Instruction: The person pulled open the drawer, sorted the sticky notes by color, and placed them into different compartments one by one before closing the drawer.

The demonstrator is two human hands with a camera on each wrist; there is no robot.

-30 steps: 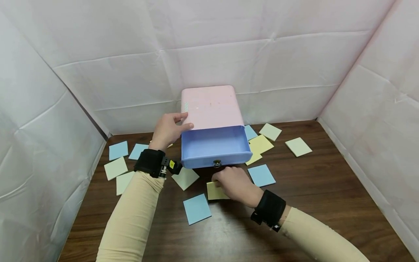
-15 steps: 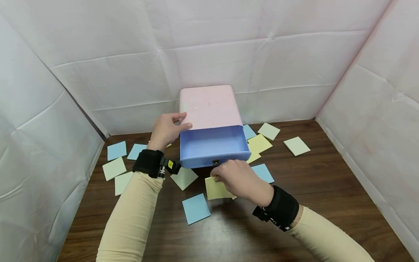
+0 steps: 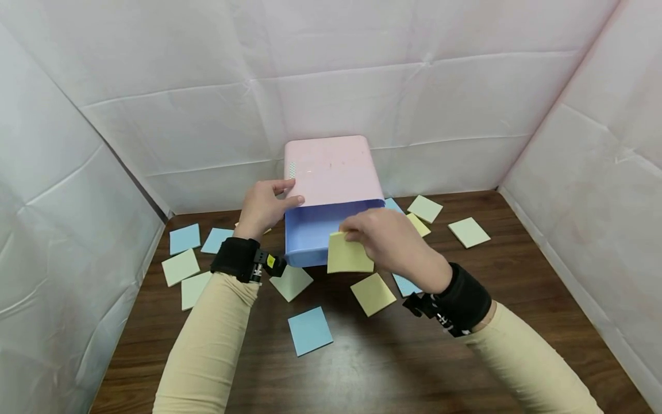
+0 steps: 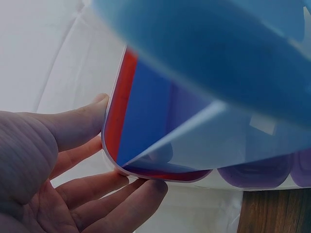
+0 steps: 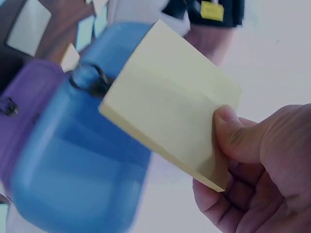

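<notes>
Left of the pink drawer unit point(image 3: 331, 169), several sticky pads lie loose. The left hand point(image 3: 264, 206) braces its side, fingers relaxed. The right hand point(image 3: 385, 241) pinches a yellow sticky pad point(image 3: 349, 253) over the open blue drawer point(image 3: 315, 233), which looks empty; most pads remain.

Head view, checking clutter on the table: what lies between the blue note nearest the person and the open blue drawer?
In the head view, one yellow note and one pale green note lie on the table between the blue note and the drawer.

bright, even light, soft shadows; both wrist views blurred up close.
</notes>
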